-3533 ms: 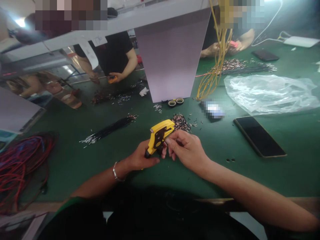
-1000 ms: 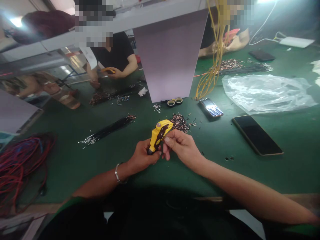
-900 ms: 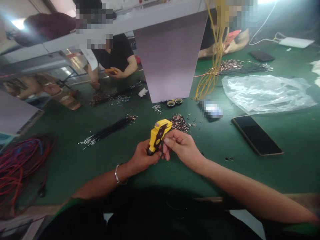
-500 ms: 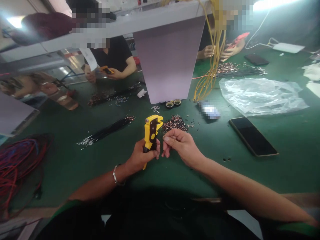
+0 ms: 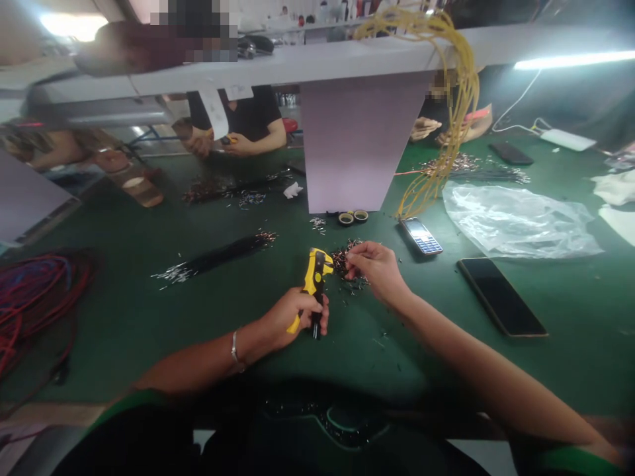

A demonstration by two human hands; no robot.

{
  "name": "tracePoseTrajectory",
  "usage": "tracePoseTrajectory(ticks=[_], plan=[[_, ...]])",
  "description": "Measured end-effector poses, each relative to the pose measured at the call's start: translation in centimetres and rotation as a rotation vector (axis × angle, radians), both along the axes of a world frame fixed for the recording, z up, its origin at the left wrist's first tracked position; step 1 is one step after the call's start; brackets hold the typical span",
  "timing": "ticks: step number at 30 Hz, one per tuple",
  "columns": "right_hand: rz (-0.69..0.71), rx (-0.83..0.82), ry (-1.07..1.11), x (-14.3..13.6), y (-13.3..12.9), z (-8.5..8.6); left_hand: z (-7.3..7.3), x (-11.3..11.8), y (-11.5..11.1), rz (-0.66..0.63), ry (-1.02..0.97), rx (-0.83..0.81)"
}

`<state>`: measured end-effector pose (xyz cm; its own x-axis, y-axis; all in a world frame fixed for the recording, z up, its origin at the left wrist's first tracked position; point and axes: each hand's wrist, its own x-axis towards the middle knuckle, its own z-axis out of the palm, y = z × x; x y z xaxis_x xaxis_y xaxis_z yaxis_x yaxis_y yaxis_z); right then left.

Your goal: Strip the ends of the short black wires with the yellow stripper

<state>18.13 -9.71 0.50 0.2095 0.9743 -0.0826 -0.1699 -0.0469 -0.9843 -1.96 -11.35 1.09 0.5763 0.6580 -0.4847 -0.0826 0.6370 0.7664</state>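
The green desk (image 5: pixel 198 317) is carrying everything. The left hand (image 5: pixel 290 317) is gripping the yellow-black tool (image 5: pixel 314 277) above the desk. The right hand (image 5: pixel 380 271) is pinching its fingers at the pile of wire pieces (image 5: pixel 342 262); I cannot tell what it is gripping.
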Motion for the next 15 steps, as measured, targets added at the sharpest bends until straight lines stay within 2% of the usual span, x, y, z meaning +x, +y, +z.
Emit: tracePoseTrajectory(ticks=[6, 15], plan=[[0.026, -0.095, -0.019, 0.5, 4.3, -1.0, -0.5, 0.0, -0.2, -0.017, -0.004, -0.065], [0.025, -0.129, -0.021, -0.9, 12.1, -1.6, -1.3, 0.1, -0.1, -0.030, 0.009, -0.080]])
